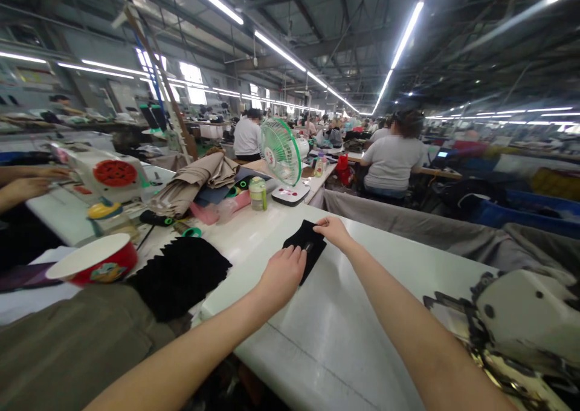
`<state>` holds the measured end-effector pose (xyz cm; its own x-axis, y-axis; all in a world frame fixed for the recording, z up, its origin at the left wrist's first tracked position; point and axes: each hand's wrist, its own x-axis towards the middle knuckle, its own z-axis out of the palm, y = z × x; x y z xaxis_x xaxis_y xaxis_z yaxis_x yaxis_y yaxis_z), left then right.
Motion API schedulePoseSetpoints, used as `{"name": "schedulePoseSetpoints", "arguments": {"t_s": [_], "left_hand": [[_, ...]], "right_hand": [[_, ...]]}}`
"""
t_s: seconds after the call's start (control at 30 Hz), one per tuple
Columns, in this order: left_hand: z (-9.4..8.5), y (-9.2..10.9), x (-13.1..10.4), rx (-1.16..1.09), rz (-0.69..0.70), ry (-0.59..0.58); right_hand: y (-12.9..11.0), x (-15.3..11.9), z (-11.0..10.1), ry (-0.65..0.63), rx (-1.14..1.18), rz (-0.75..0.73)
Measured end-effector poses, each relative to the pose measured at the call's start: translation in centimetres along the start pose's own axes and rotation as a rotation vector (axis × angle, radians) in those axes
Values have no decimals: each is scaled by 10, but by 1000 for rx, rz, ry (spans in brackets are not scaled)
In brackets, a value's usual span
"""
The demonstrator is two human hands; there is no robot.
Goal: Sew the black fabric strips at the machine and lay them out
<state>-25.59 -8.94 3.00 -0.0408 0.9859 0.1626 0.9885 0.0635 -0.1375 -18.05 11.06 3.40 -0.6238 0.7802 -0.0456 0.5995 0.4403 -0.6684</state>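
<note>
The left hand lay on the black cloth on the counter; I couldn't tell if its grip was closed. The right hand pinched the cloth's edge. This looked like straightening; the next move seemed to need flat cloth.

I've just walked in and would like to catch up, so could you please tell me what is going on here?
The person's left hand rests on a black fabric piece lying on the white worktable, while the right hand appears to pinch its far edge. Fanned black fabric pieces lie to the left. Further left, a co-worker's hands are at a sewing machine.
</note>
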Motion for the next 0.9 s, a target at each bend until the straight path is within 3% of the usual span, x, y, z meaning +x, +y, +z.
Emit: {"name": "schedulePoseSetpoints", "arguments": {"t_s": [0.13,0.33,0.5,0.57,0.63,0.7,0.77,0.83,0.9], "left_hand": [[13,6,-9,10,-33,-82],[15,15,2,36,53,32],[34,3,34,75,-13,41],[40,-9,50,38,-42,48],[42,-19,62,5,-39,44],[40,-25,69,0,-34,45],[37,-22,72,1,-38,77],[35,-9,73,-38,-22,157],[32,14,69,-133,41,248]], "right_hand": [[1,-17,4,14,-40,3],[-16,-70,-23,147,-51,-46],[-14,-169,-54,155,-77,-164],[-2,-221,-61,154,-84,-203],[20,-273,-67,244,-59,-281],[53,-320,-77,395,-102,-167],[94,-358,-91,601,-288,147],[134,-391,-106,769,-444,436],[168,-419,-116,880,-495,582]]}}
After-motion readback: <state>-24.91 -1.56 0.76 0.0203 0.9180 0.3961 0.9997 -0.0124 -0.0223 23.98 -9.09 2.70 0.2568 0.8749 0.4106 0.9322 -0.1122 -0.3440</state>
